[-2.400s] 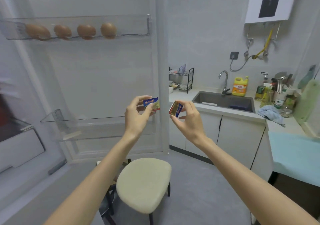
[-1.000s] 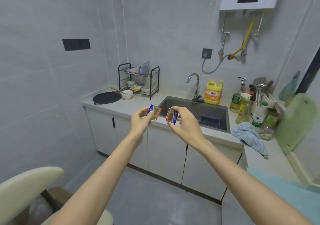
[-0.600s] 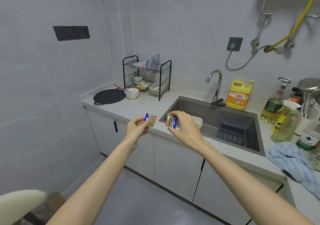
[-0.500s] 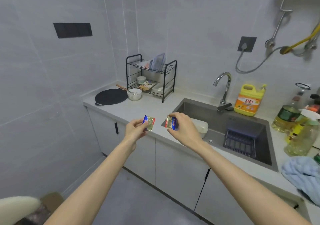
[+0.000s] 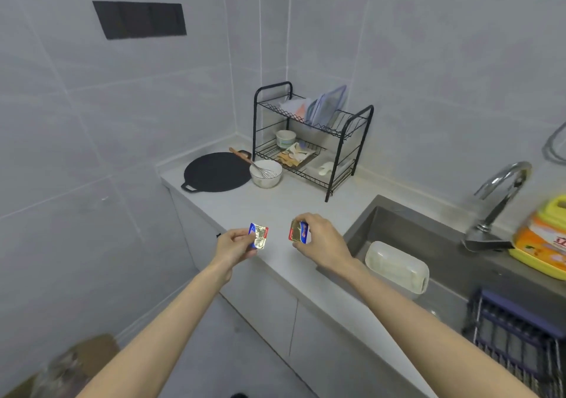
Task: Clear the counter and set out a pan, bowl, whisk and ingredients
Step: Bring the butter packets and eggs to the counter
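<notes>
My left hand (image 5: 234, 246) pinches a small foil butter packet (image 5: 259, 235) with blue and red print. A second foil packet (image 5: 297, 231) is pinched in my right hand (image 5: 324, 241). Both hands hover just above the front part of the grey counter (image 5: 269, 210). At the counter's far left corner lies a flat black pan (image 5: 216, 172). Beside it stands a white bowl (image 5: 266, 174) with a wooden-handled whisk (image 5: 251, 162) resting inside.
A black two-tier dish rack (image 5: 312, 140) holds lids, a cup and small items behind the bowl. To the right is the steel sink (image 5: 428, 238) with a white container (image 5: 396, 267), a faucet (image 5: 502, 195), a yellow detergent bottle (image 5: 542, 238) and a dark basket (image 5: 517, 330).
I have turned from the open fridge to the counter and come closer. Both hands kept their packets and now hang lower, over the counter's front edge.
</notes>
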